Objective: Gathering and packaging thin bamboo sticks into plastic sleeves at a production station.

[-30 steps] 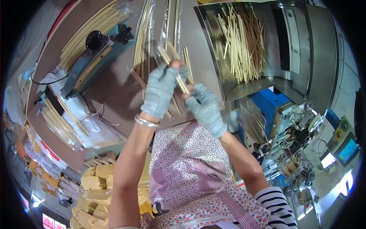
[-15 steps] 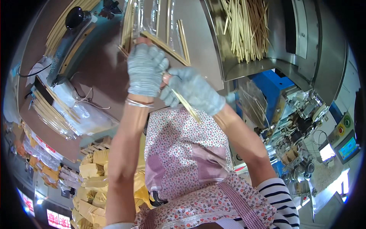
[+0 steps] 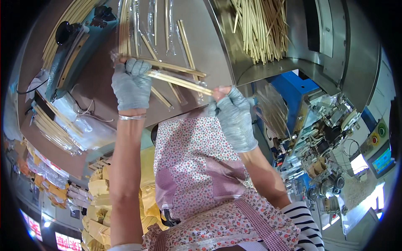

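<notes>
A pair of pale wooden chopsticks (image 3: 182,82) stretches between my gloved hands, with what looks like a clear plastic sleeve about it. My right hand (image 3: 235,119), its fingertips bare, pinches the near right end. At the other end, the fingers of my left hand (image 3: 130,85) are closed; a clear wrapper also shows beside its thumb. Just beyond, a second chopstick pair (image 3: 176,68) runs out from the left hand; whether that hand grips it too, I cannot tell. Several chopsticks in clear sleeves (image 3: 187,44) lie on the brown table (image 3: 209,33) past my hands.
At the upper right, a metal tray (image 3: 264,74) holds many loose chopsticks (image 3: 261,33). A blue machine (image 3: 295,90) stands right of the table. A sealing device with a black knob (image 3: 63,33) is at the upper left, near bundled chopsticks and plastic bags (image 3: 90,121). Yellow packages (image 3: 98,188) are stacked below.
My hands have moved apart, the left going left and the right going right and slightly nearer me. The chopsticks formerly pointing down from my right hand now span both hands.
</notes>
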Motion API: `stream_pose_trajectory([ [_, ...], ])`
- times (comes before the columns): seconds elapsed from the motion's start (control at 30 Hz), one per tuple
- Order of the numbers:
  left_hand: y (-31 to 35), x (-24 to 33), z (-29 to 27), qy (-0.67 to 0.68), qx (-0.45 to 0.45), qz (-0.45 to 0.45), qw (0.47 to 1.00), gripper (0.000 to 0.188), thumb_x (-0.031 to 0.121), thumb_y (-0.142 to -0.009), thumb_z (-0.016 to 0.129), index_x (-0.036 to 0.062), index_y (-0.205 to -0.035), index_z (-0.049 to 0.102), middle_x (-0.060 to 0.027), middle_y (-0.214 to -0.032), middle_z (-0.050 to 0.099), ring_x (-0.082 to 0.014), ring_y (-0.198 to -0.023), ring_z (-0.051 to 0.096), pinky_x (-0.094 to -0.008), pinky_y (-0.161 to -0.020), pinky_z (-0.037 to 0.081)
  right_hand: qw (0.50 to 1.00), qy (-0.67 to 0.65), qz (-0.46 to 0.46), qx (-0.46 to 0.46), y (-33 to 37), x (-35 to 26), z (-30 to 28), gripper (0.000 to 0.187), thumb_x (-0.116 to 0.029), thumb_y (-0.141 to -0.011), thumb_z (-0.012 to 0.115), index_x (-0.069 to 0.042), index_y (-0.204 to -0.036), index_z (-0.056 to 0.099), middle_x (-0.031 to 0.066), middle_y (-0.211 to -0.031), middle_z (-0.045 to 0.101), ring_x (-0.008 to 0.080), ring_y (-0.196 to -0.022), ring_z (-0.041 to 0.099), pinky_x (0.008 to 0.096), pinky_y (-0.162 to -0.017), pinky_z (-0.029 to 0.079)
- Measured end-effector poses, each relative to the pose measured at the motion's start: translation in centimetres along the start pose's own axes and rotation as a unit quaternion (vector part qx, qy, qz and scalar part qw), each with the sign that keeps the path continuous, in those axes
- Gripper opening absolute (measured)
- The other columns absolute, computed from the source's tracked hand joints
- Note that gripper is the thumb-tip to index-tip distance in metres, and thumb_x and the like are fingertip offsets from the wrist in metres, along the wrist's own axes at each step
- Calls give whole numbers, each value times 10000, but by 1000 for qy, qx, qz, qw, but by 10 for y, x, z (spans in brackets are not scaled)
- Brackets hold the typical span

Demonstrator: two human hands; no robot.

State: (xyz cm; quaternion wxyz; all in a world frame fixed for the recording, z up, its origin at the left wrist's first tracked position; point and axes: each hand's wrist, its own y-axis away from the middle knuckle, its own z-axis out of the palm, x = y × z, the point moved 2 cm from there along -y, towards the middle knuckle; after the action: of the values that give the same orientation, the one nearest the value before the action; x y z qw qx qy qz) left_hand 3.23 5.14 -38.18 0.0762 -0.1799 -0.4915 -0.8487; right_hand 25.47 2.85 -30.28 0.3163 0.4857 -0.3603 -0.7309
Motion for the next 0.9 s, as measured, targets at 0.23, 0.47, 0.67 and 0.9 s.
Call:
stream_pose_trajectory([
  [0.23, 11, -2, -7, 72, -23, 26, 997, 274, 244, -947, 374, 111, -724, 461, 30, -541, 250, -100, -455, 227, -247, -464, 250, 996, -73, 23, 35, 1, 1, -2, 72, -113, -869, 578, -55, -912, 579, 40, -773, 570, 92, -629, 510, 221, -576, 449],
  [0.47, -28, 44, -1, 31, -8, 60, 998, 243, 167, -923, 375, 97, -698, 435, 25, -542, 271, -105, -473, 287, -241, -471, 294, 998, 65, 14, -8, 8, -22, -73, 42, -53, -841, 601, -40, -881, 601, 48, -805, 609, 105, -636, 550, 241, -563, 476],
  [0.67, -54, 87, -36, 7, -74, 13, 997, 271, 224, -933, 383, 98, -704, 456, 31, -514, 233, -107, -426, 215, -257, -454, 232, 995, 41, -45, 75, 12, -53, -98, 64, -60, -837, 611, -34, -895, 615, 41, -817, 604, 91, -620, 524, 233, -597, 473],
  [0.9, -36, 72, -9, -143, 91, 182, 968, 242, 290, -939, 436, 111, -791, 506, 36, -548, 305, -88, -422, 233, -239, -437, 259, 973, 35, -146, 176, 22, -82, -112, 58, -43, -861, 564, -11, -893, 602, 47, -856, 600, 84, -669, 547, 204, -605, 508],
])
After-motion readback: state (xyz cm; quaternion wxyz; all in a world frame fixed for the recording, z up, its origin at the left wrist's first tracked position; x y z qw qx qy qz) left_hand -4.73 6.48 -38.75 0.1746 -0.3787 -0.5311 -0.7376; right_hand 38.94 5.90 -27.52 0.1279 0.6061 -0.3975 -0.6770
